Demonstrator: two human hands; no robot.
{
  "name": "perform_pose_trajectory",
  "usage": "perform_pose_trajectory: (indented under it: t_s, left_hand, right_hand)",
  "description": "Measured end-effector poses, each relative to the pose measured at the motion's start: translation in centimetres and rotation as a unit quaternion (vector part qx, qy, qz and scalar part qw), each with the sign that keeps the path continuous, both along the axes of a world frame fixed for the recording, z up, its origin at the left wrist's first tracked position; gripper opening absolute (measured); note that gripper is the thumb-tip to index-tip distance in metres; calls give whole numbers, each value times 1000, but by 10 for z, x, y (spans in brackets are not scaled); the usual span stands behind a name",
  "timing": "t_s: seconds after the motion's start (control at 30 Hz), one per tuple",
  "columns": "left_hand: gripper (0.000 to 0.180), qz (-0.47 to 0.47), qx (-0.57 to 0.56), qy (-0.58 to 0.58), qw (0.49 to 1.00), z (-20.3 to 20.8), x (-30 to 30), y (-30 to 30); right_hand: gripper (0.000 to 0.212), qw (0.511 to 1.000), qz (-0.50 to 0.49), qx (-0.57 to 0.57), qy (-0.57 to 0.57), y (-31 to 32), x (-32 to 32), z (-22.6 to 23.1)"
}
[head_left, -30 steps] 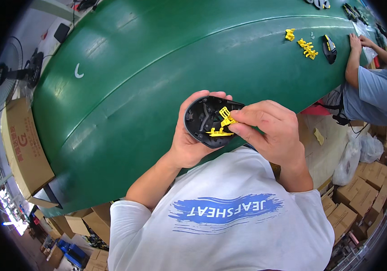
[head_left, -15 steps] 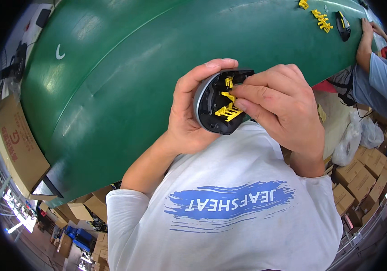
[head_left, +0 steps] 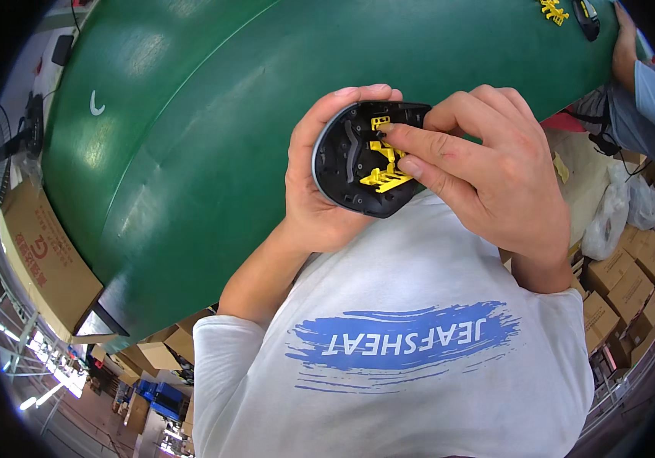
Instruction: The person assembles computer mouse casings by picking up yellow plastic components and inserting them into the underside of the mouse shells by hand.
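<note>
Shell (head_left: 364, 159): black, its hollow side facing the camera; held off the green table (head_left: 213, 175), before the person's shirt (head_left: 396, 382).
Left hand (head_left: 308, 202): wrapped round the shell's curved end, gripping it, fingers behind the far rim.
Yellow pieces (head_left: 385, 182): inside the shell, in upper, middle and lower parts; whether these are joined cannot be told.
Right hand (head_left: 495, 164): index finger and thumb bent over the shell, tips at the yellow pieces; whether they pinch or press cannot be told.
Tilting: the left hand appears to be the sole support, so an off-centre push could twist the shell.
Breakage: the lower part's thin prongs look likely to bend or snap under sideways force.
Crooked seating: the right fingers partly cover the middle part, so misalignment could pass unnoticed.
Dropping: a loose piece could slide out if the shell tips.
</note>
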State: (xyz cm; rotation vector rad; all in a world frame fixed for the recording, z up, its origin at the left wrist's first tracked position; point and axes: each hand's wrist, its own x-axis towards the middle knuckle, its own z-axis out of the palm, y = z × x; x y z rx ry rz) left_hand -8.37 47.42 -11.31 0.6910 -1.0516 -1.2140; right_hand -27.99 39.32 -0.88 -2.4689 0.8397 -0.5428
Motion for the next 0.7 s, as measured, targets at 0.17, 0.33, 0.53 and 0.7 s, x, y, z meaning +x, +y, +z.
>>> perform_pose_trajectory:
  t_s: [0.17, 0.33, 0.53, 0.7]
  left_hand:
    - [109, -9, 18, 28, 999, 0, 0, 3]
    - [112, -38, 76, 167, 982, 13, -6, 5]
    - [120, -44, 157, 283, 945, 29, -2, 5]
    - [122, -34, 120, 219, 968, 21, -1, -3]
  right_hand:
    - [23, 999, -2, 17, -27, 2, -1, -3]
    - [25, 997, 10, 32, -75, 2, -8, 8]
    - [38, 825, 302, 191, -437, 27, -29, 38]
    - [32, 772, 261, 227, -533, 45, -3, 44]
